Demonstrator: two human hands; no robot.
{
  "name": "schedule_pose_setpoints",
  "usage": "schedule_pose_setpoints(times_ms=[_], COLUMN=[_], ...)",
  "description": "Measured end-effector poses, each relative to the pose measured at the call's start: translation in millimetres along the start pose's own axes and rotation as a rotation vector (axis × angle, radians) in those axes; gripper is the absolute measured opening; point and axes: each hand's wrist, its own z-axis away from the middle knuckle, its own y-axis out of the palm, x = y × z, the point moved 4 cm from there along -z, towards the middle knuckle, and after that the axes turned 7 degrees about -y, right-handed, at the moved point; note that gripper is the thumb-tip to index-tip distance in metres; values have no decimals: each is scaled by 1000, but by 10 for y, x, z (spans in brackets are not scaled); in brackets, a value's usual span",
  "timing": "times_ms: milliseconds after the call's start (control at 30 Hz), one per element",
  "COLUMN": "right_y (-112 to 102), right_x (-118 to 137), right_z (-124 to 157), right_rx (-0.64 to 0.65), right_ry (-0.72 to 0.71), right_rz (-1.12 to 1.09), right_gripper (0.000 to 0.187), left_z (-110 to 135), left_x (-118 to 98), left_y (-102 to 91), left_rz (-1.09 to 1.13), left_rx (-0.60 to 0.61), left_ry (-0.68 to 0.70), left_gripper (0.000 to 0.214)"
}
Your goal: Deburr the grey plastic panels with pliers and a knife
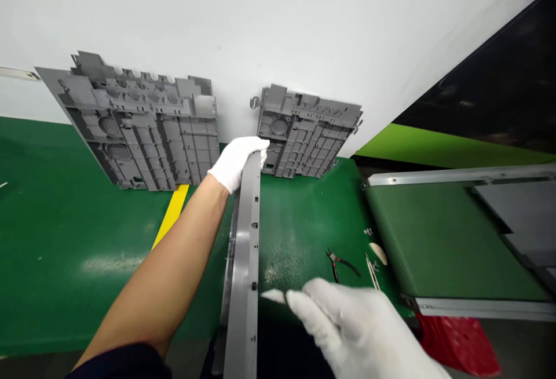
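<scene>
Gripping grey bar [244, 263], left hand [238, 163] atop, right hand [356, 327] maybe beside.

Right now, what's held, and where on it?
Left gloved hand grips the top end of a long grey slotted strip. Right gloved hand is near its lower edge; contact unclear.

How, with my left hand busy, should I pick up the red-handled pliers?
Grip the pliers by their spread handles, from above with your right hand: they lie flat on the green bench, jaws pointing away, so fingers can close across both.
</scene>
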Motion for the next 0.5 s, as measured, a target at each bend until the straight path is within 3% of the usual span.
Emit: schedule_pose_setpoints(times_ms=[100,300,500], right_y=[-163,-343,-372], right_x=[-177,-311,-295], right_z=[-417,-1338,-1779], right_rx=[-25,0,112], right_ry=[53,-2,-32], right_rz=[56,334,464], right_gripper=[55,58,60], left_z=[72,195,210], left_x=[-60,-148,-246], left_y=[10,-39,-30], left_rz=[-24,-54,-143], left_rx=[0,-42,-118], left_ry=[-23,-68,-6], left_gripper=[31,34,36])
